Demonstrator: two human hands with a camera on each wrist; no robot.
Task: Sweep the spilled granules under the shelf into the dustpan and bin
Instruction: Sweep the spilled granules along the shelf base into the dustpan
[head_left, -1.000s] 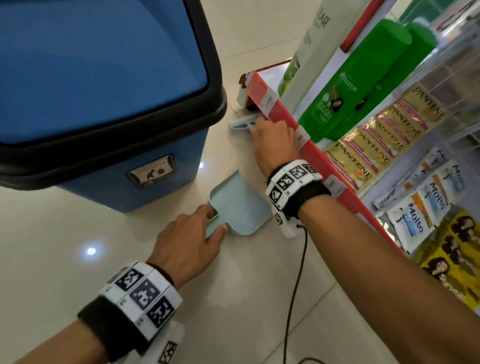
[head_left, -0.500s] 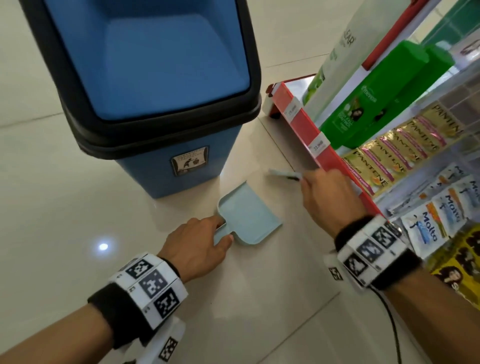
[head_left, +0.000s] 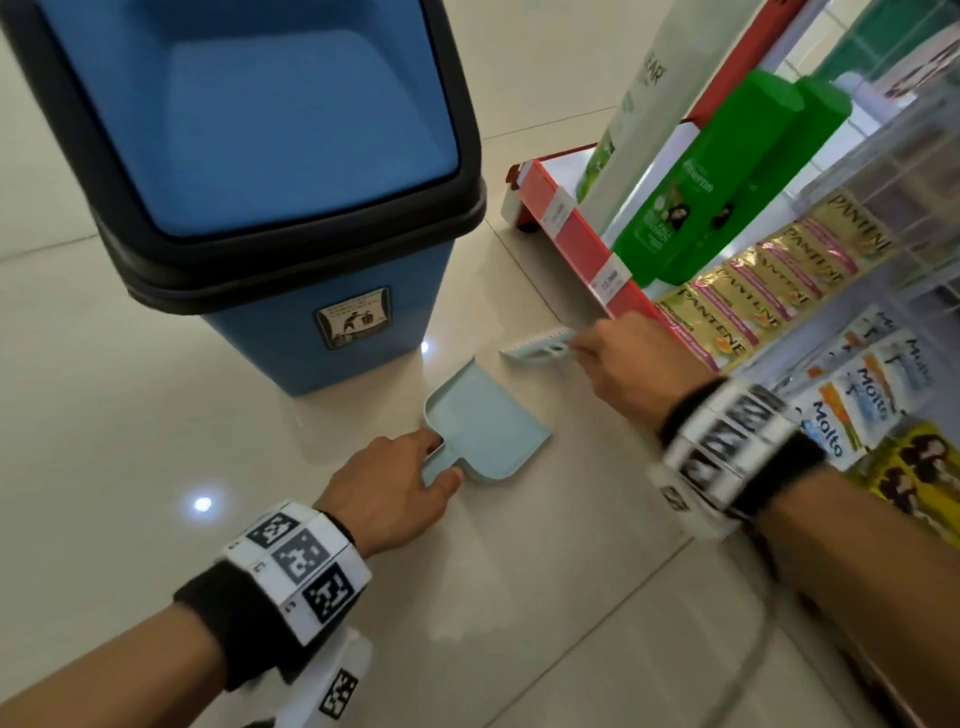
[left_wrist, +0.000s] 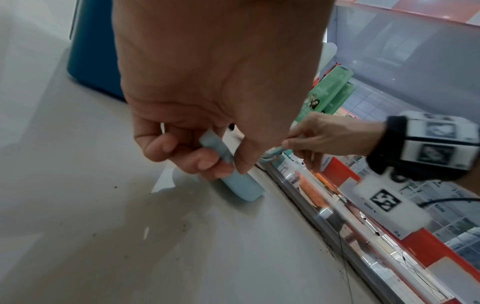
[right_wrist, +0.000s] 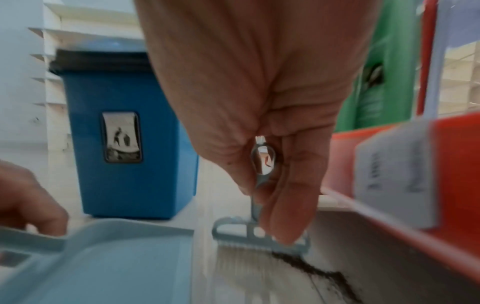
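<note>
A pale blue dustpan lies flat on the floor tiles, its mouth facing the shelf. My left hand pinches its short handle. My right hand holds a small pale blue brush by its thin handle, beside the shelf's red lower edge. The bristles touch the floor right of the dustpan. A dark line of granules trails from the brush along the shelf base. The blue bin with a black rim stands just beyond the dustpan.
The shelf on the right carries green bottles, gold sachets and hanging packets. A cable runs along the shelf's foot. Dark specks dot the glossy cream floor on the left.
My right hand has drawn the brush back along the shelf edge towards me, nearer the dustpan's mouth. The left hand and dustpan have stayed in place.
</note>
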